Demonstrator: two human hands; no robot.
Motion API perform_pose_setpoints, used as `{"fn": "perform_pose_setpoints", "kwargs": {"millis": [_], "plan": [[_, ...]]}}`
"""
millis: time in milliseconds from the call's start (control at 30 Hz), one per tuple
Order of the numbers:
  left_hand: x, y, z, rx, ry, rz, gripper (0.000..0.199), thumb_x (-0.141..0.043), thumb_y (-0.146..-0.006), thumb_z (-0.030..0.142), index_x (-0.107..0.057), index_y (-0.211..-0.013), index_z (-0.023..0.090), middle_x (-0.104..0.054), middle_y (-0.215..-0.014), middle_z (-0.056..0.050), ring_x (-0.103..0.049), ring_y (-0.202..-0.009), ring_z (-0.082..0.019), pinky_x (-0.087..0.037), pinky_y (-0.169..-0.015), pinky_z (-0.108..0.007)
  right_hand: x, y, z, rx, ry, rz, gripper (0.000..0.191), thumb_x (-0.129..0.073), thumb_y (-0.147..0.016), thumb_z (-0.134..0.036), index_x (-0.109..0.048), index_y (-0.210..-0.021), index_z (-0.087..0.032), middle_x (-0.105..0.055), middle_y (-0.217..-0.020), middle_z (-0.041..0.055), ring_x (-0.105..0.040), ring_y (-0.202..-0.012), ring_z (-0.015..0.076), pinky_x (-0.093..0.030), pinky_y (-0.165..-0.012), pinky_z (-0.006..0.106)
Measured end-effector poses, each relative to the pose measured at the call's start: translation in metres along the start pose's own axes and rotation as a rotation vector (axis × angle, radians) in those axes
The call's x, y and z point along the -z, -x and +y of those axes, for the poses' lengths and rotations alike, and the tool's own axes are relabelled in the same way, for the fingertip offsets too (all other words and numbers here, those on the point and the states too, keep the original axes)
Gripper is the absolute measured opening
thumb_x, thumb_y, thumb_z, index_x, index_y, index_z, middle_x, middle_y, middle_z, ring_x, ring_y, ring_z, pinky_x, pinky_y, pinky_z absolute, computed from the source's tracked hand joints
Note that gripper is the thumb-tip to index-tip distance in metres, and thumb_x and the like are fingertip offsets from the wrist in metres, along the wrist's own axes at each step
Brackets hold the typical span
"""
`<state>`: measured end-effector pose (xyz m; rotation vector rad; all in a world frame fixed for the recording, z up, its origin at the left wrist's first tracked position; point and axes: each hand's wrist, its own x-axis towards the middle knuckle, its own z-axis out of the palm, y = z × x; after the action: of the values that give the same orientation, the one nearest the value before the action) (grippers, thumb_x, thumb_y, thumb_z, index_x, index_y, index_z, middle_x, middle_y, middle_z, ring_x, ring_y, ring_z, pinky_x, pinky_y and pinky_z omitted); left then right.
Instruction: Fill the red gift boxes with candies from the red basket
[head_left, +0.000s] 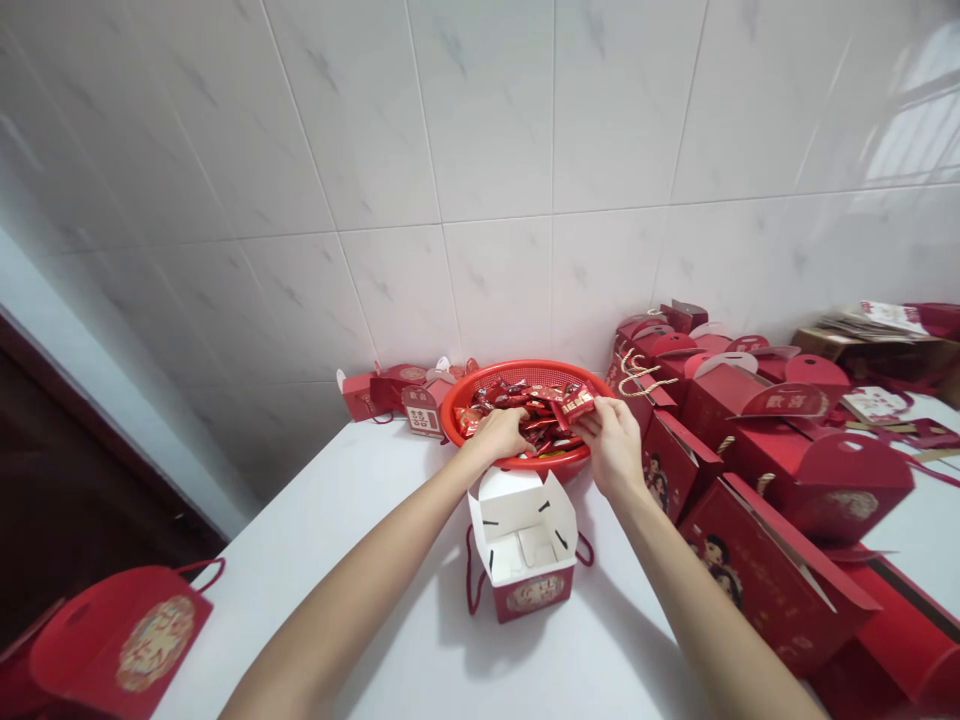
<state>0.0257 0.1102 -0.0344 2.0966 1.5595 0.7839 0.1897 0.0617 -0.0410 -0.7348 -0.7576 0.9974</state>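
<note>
A red plastic basket [457, 420] full of red-wrapped candies [536, 400] stands against the tiled wall. My left hand [502, 436] reaches over its left side with fingers down among the candies; its fingertips are hidden. At the basket's right side, my right hand [615, 445] pinches a red candy packet [577, 403] with gold lettering. Directly in front of the basket, an open red box [532, 597] shows its white inside, with flaps raised and a dark red cord handle hanging at each side. No candy is visible in it.
Many red gift boxes [780, 400] and bags [772, 570] crowd the right side of the white table [360, 480]. Small red boxes [424, 410] stand left of the basket. Another red box [120, 640] is at the lower left, near a dark door [82, 500].
</note>
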Motion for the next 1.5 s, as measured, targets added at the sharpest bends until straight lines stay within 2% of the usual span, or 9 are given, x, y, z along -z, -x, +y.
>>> {"fn": "perform_pose_setpoints", "kwargs": {"millis": [167, 267, 400, 633, 800, 1000, 1133, 1233, 1500], "plan": [[0.002, 0.000, 0.003, -0.024, 0.023, 0.015, 0.009, -0.076, -0.067, 0.021, -0.067, -0.064, 0.021, -0.069, -0.064, -0.005, -0.067, -0.076, -0.027, -0.045, -0.076, -0.032, 0.004, 0.009, -0.005, -0.081, -0.106, -0.034, 0.041, -0.079, -0.065, -0.051, -0.053, -0.080, -0.023, -0.067, -0.063, -0.0031, -0.070, -0.061, 0.0202, -0.058, -0.054, 0.033], [0.007, 0.005, 0.004, -0.057, 0.114, 0.046, 0.017, -0.066, -0.079, 0.029, -0.066, -0.064, 0.020, -0.068, -0.064, -0.004, -0.065, -0.074, -0.025, -0.045, -0.076, -0.032, 0.006, 0.016, -0.009, -0.120, -0.129, -0.055, 0.039, -0.081, -0.064, -0.049, -0.056, -0.078, -0.022, -0.066, -0.059, -0.0021, -0.068, -0.055, 0.0201, -0.056, -0.048, 0.031], [0.013, 0.010, 0.001, -0.081, 0.309, 0.063, 0.025, -0.059, -0.085, 0.040, -0.070, -0.080, 0.017, -0.073, -0.078, -0.006, -0.067, -0.079, -0.024, -0.049, -0.078, -0.032, 0.008, 0.023, -0.013, -0.155, -0.152, -0.096, 0.034, -0.082, -0.064, -0.042, -0.059, -0.076, -0.020, -0.067, -0.059, -0.0012, -0.062, -0.047, 0.0151, -0.051, -0.042, 0.025], [0.020, 0.018, -0.005, -0.054, 0.615, 0.015, 0.045, -0.071, -0.077, 0.055, -0.072, -0.095, 0.014, -0.076, -0.089, -0.009, -0.069, -0.084, -0.023, -0.055, -0.082, -0.036, 0.010, 0.025, -0.012, -0.178, -0.169, -0.144, 0.019, -0.079, -0.059, -0.027, -0.068, -0.068, -0.016, -0.073, -0.068, 0.0039, -0.066, -0.054, 0.0152, -0.056, -0.052, 0.026], [0.024, 0.031, -0.003, -0.031, 0.775, -0.022, 0.049, -0.079, -0.069, 0.057, -0.072, -0.092, 0.015, -0.075, -0.085, -0.006, -0.070, -0.085, -0.023, -0.055, -0.087, -0.038, 0.005, 0.029, -0.010, -0.190, -0.164, -0.163, 0.030, -0.087, -0.058, -0.032, -0.074, -0.081, -0.017, -0.078, -0.083, 0.0062, -0.074, -0.075, 0.0202, -0.061, -0.071, 0.031], [0.024, 0.039, 0.004, -0.013, 0.874, 0.062, 0.046, -0.083, -0.066, 0.054, -0.072, -0.085, 0.014, -0.075, -0.083, -0.005, -0.069, -0.081, -0.021, -0.056, -0.086, -0.037, -0.002, 0.038, -0.013, -0.178, -0.155, -0.231, 0.042, -0.091, -0.056, -0.043, -0.075, -0.088, -0.020, -0.079, -0.096, 0.0065, -0.073, -0.093, 0.0259, -0.059, -0.084, 0.039], [0.028, 0.045, 0.007, 0.058, 0.954, 0.078, 0.048, -0.085, -0.062, 0.054, -0.071, -0.085, 0.014, -0.075, -0.084, -0.005, -0.070, -0.081, -0.021, -0.057, -0.084, -0.035, -0.003, 0.041, -0.017, -0.184, -0.150, -0.270, 0.041, -0.091, -0.059, -0.043, -0.075, -0.090, -0.021, -0.079, -0.099, 0.0071, -0.073, -0.095, 0.0255, -0.058, -0.088, 0.039], [0.032, 0.053, 0.007, 0.114, 1.003, 0.069, 0.043, -0.085, -0.067, 0.049, -0.071, -0.088, 0.015, -0.075, -0.087, -0.005, -0.070, -0.082, -0.020, -0.057, -0.086, -0.035, -0.004, 0.044, -0.020, -0.180, -0.148, -0.297, 0.039, -0.089, -0.062, -0.043, -0.075, -0.091, -0.021, -0.078, -0.102, 0.0079, -0.073, -0.097, 0.0255, -0.058, -0.087, 0.039], [0.043, 0.074, 0.003, 0.175, 0.995, 0.121, 0.038, -0.083, -0.068, 0.046, -0.071, -0.086, 0.015, -0.073, -0.083, -0.004, -0.067, -0.074, -0.016, -0.054, -0.080, -0.031, -0.007, 0.051, -0.025, -0.165, -0.137, -0.334, 0.035, -0.087, -0.065, -0.044, -0.073, -0.087, -0.020, -0.078, -0.089, 0.0054, -0.073, -0.080, 0.0211, -0.060, -0.080, 0.036]]}}
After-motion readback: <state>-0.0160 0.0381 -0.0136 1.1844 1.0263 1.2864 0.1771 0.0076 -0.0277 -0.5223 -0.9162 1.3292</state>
